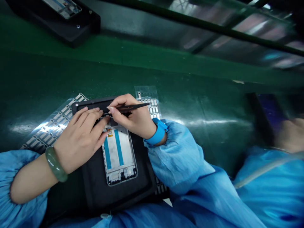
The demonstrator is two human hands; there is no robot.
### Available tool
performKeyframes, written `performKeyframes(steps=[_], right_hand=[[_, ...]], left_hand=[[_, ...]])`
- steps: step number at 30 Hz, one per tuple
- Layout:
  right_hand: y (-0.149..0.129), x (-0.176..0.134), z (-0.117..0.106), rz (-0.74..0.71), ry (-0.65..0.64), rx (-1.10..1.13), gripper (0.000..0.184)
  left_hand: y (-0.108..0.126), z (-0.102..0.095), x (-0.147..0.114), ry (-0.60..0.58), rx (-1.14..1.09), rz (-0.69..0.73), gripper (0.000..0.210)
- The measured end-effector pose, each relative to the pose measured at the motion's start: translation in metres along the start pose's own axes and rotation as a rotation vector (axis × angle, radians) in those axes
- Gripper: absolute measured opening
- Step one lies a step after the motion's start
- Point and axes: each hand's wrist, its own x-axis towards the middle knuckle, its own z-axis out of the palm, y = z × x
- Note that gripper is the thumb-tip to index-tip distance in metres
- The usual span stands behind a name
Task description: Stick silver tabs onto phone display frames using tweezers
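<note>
An opened phone frame (121,152) with two blue adhesive strips lies in a black foam tray (142,177) in front of me. My left hand (82,136) rests over the phone's upper left part, its fingers stretched out and the fingertips near the top edge. In my right hand (133,117) is a pair of dark tweezers (133,107), pinched between thumb and fingers. Their back end points right, and the tips reach down toward the phone's top end. My fingers hide the tips and whatever they touch.
Clear sheets of small white-and-black stickers lie left (55,123) and right (153,106) of the tray, on a green table (190,95). Another black tray (71,31) holding a phone part (67,9) stands at upper left. At right, a co-worker's blurred hand (291,136) is near a dark device (270,110).
</note>
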Motion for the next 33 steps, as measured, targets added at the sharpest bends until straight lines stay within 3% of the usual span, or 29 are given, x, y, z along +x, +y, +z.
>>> performKeyframes(steps=[6,23,31,33], right_hand=[[0.0004,-0.0005,0.0010,-0.104,0.001,-0.081,0.005],[0.0013,-0.0006,0.0008,-0.052,0.021,-0.058,0.002],[-0.0004,-0.0024,0.0045,-0.269,-0.031,-0.185,0.006],[-0.0001,-0.0017,0.0036,-0.245,-0.030,-0.141,0.006]], left_hand=[[0.0000,-0.0002,0.0000,0.003,-0.005,0.002,0.034],[-0.0002,0.0003,-0.0006,0.008,-0.015,-0.006,0.035],[-0.0011,-0.0001,0.0003,0.002,-0.024,0.001,0.030],[-0.0013,0.0000,-0.0001,0.001,-0.016,0.001,0.031]])
